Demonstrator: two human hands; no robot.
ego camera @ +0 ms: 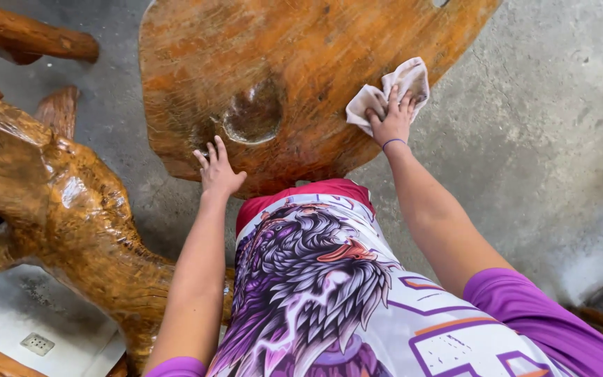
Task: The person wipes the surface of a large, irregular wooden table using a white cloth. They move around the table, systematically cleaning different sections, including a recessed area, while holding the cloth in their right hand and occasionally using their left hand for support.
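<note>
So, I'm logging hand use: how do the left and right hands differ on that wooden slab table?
The left hand lies bare and flat on the orange-brown wooden slab table at its near edge; the right hand presses a crumpled beige cloth and wears a thin wristband. Both rest palm-down.

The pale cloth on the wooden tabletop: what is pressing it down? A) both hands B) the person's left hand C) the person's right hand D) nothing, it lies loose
C: the right hand lies spread on the cloth, while the left hand rests flat on the bare tabletop.
</note>
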